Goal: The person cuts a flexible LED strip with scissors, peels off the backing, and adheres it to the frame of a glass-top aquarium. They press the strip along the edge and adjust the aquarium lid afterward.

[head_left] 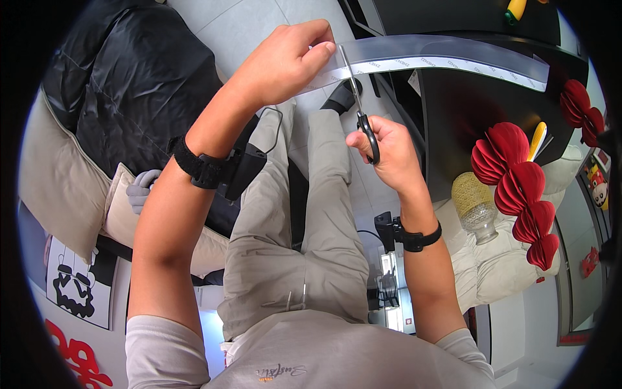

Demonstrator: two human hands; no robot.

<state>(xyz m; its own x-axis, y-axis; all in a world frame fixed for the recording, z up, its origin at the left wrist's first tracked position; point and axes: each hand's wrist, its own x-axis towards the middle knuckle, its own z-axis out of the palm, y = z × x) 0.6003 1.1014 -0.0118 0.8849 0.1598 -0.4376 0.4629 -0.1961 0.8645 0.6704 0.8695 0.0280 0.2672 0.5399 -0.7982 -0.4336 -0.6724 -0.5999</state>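
My left hand [291, 61] pinches one end of a long, clear plastic strip [434, 50], thumb against bent fingers. A white band of backing paper [453, 64] runs along the strip's near edge. The strip stretches away to the right in a gentle curve. My right hand [395, 154] grips a pair of scissors [369, 139] by its black handles, blades pointing away from me. Those blades cross the strip just right of my left fingertips and look nearly closed. Whether the plastic is cut there, I cannot tell.
A black table [453, 123] lies under the strip's right part, with a yellow-handled tool [516, 10] at its far side. Red paper honeycomb decorations [518, 185] and a textured glass vessel [476, 201] are at right. A black jacket [142, 91] covers the beige sofa cushions [61, 168] at left.
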